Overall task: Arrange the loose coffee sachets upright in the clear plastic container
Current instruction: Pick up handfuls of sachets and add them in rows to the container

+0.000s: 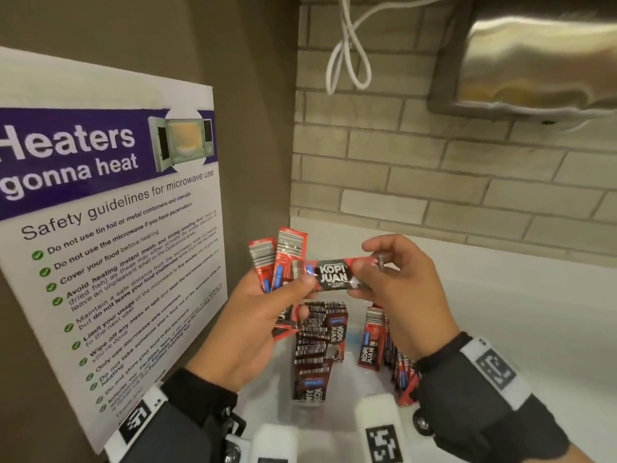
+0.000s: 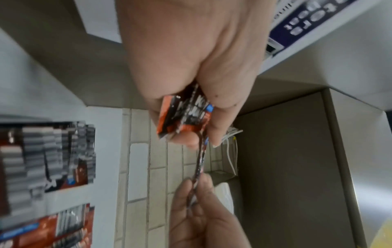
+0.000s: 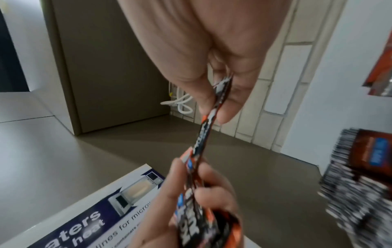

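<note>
My left hand (image 1: 295,285) grips a small bundle of red and black coffee sachets (image 1: 278,259) upright, barcodes on top. One more sachet (image 1: 334,275) lies level between both hands: my left thumb holds its left end against the bundle and my right hand (image 1: 369,262) pinches its right end. The left wrist view shows this sachet (image 2: 200,164) edge-on, running from the bundle (image 2: 182,117) to the right hand (image 2: 197,193). Below, several sachets (image 1: 320,339) stand in rows in the clear container (image 1: 354,369), whose walls are hard to make out.
A microwave safety poster (image 1: 110,228) hangs on the left wall. A brick-tile wall (image 1: 434,168) with a looped white cable (image 1: 350,51) stands behind. A steel appliance (image 1: 541,55) overhangs at top right. The white counter (image 1: 534,312) runs to the right.
</note>
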